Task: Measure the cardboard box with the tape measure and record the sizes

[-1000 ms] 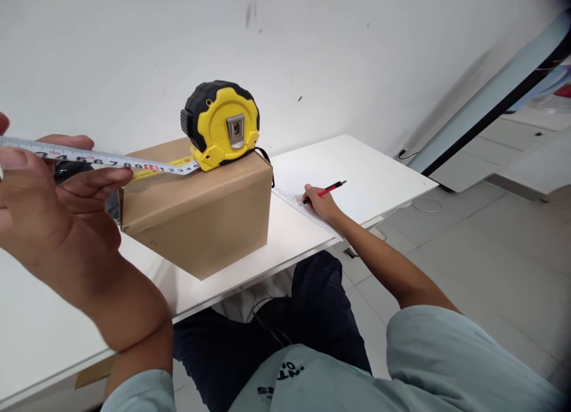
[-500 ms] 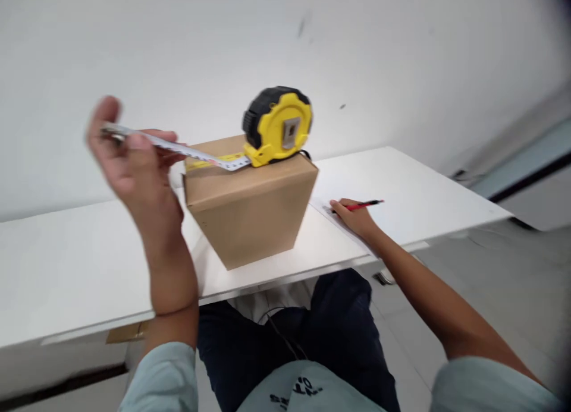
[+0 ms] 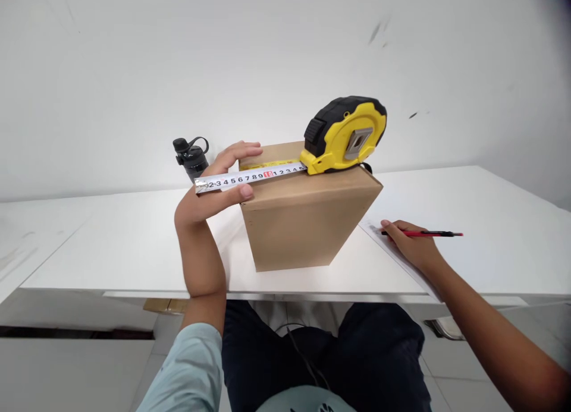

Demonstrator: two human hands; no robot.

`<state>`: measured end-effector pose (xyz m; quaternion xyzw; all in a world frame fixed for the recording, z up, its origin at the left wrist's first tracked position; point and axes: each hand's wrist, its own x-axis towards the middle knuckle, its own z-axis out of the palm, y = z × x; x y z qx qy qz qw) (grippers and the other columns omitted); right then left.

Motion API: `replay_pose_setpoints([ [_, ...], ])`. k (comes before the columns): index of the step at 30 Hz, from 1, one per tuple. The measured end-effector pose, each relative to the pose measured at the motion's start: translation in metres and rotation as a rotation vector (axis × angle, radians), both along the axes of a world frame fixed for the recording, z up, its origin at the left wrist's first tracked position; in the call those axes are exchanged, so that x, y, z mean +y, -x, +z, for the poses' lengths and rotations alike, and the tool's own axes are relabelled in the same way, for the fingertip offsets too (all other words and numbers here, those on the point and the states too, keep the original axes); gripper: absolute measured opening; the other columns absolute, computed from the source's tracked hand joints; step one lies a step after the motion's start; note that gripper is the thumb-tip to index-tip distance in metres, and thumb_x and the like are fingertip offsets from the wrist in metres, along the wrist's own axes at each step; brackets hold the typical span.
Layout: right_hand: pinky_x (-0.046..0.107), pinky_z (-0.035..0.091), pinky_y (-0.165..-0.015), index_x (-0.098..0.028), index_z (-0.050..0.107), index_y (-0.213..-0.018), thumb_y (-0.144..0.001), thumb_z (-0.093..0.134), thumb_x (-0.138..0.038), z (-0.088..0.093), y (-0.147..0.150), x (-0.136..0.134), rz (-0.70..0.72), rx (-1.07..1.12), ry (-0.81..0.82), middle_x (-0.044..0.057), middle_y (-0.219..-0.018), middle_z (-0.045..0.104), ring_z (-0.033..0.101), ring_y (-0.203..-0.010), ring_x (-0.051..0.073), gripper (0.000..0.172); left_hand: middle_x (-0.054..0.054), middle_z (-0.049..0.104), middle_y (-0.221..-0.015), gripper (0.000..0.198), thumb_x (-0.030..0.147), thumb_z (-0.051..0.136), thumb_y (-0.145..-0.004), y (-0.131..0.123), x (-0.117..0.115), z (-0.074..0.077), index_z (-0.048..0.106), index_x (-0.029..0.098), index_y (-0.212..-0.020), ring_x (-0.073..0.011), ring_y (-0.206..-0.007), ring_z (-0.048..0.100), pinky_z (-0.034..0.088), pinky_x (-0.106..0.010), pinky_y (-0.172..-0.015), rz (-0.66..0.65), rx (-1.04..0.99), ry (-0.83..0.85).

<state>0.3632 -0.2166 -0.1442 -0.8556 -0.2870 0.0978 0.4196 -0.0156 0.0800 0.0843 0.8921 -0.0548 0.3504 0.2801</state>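
On the tabletop stands a brown cardboard box (image 3: 307, 230), a yellow and black tape measure (image 3: 345, 135) resting on its top. The numbered blade (image 3: 250, 177) runs left from the case and sticks out past the box's left edge. My left hand (image 3: 200, 204) is open at that edge, thumb on the near side and fingers on the far side, with the blade crossing between them. My right hand (image 3: 413, 242) grips a red and black pen (image 3: 439, 233), its point at a white sheet of paper (image 3: 368, 229) to the right of the box.
A dark water bottle (image 3: 191, 157) with a loop on its cap stands behind my left hand. The white table (image 3: 134, 239) runs along a pale wall (image 3: 267, 55). My legs are below the table's front edge.
My left hand has come down from the raised blade to the box's left edge. The blade, bent upward before, now lies straight. The view has shifted left, bringing in the bottle.
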Motion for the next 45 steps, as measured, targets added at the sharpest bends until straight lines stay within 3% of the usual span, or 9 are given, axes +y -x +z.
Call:
replay_pose_setpoints([
  [3,0.044,0.052,-0.072,-0.026,0.077,-0.078,-0.079,0.059,-0.08,0.001,0.0,0.0,-0.006,0.003,-0.021,0.009,-0.074,0.073,0.065,-0.074,0.028,0.056,-0.007,0.064,-0.164,0.066,0.072,0.076,-0.093,-0.002,0.003,0.001,0.07,0.039,-0.15,-0.0401,-0.164,0.046,0.04,-0.063,-0.137,-0.036,0.035,-0.025],
  [8,0.041,0.049,-0.071,-0.023,0.071,-0.072,-0.076,0.06,-0.091,0.009,0.008,0.0,0.002,0.027,-0.112,0.009,-0.068,0.068,0.063,-0.072,0.025,0.069,-0.007,0.071,-0.156,0.06,0.069,0.075,-0.095,-0.009,0.015,0.002,0.074,0.038,-0.147,-0.0382,-0.15,0.063,0.052,-0.063,-0.129,-0.073,0.032,-0.058],
  [12,0.039,0.05,-0.073,-0.021,0.07,-0.075,-0.077,0.056,-0.096,0.009,0.005,0.004,-0.028,0.045,-0.132,0.008,-0.07,0.067,0.06,-0.071,0.022,0.076,-0.008,0.083,-0.134,0.06,0.078,0.085,-0.08,-0.018,0.031,0.002,0.087,0.037,-0.124,-0.0441,-0.134,0.073,0.057,-0.076,-0.119,-0.048,-0.09,-0.057],
  [19,0.035,0.046,-0.068,-0.02,0.071,-0.077,-0.085,0.061,-0.08,0.005,-0.001,0.006,-0.033,0.048,-0.154,0.005,-0.068,0.066,0.055,-0.067,0.019,0.062,-0.007,0.085,-0.126,0.089,0.095,0.087,-0.058,-0.021,0.029,0.003,0.089,0.032,-0.121,-0.0422,-0.119,0.079,0.068,-0.068,-0.104,0.038,-0.124,-0.036],
  [26,0.036,0.045,-0.069,-0.02,0.071,-0.075,-0.086,0.062,-0.077,0.006,0.006,0.009,-0.007,0.036,-0.147,0.005,-0.066,0.064,0.055,-0.068,0.02,0.058,-0.004,0.088,-0.106,0.031,0.061,0.086,-0.084,-0.032,0.007,-0.004,0.092,0.037,-0.103,-0.0399,-0.118,0.08,0.061,-0.068,-0.116,-0.005,-0.303,0.054],
  [31,0.036,0.044,-0.07,-0.021,0.07,-0.073,-0.087,0.063,-0.073,0.008,0.009,0.013,-0.007,0.031,-0.127,0.005,-0.067,0.065,0.055,-0.069,0.02,0.054,-0.006,0.087,-0.114,0.037,0.064,0.084,-0.086,-0.031,-0.005,-0.003,0.092,0.032,-0.103,-0.0395,-0.127,0.077,0.053,-0.067,-0.126,0.008,-0.264,0.11],
  [38,0.037,0.049,-0.072,-0.021,0.071,-0.078,-0.089,0.058,-0.082,0.006,0.006,0.008,-0.003,0.004,-0.147,0.007,-0.072,0.069,0.06,-0.072,0.021,0.063,-0.005,0.086,-0.122,0.031,0.055,0.085,-0.088,-0.029,0.01,0.0,0.091,0.034,-0.11,-0.0388,-0.125,0.078,0.056,-0.068,-0.123,-0.068,-0.206,0.033],
  [42,0.041,0.054,-0.085,-0.023,0.076,-0.089,-0.091,0.055,-0.083,0.0,0.009,0.007,0.003,-0.076,-0.175,0.009,-0.089,0.077,0.07,-0.09,0.027,0.064,-0.006,0.088,-0.114,0.036,0.062,0.09,-0.079,-0.03,0.012,-0.004,0.092,0.034,-0.102,-0.0412,-0.125,0.078,0.055,-0.069,-0.124,0.01,-0.246,0.117],
  [45,0.044,0.055,-0.099,-0.024,0.079,-0.096,-0.091,0.062,-0.076,-0.004,0.009,0.008,0.015,-0.159,-0.202,0.011,-0.106,0.08,0.073,-0.108,0.032,0.055,-0.003,0.088,-0.115,0.03,0.057,0.086,-0.085,-0.029,0.008,-0.003,0.091,0.036,-0.106,-0.0398,-0.126,0.077,0.06,-0.068,-0.118,-0.003,-0.234,0.062],
])
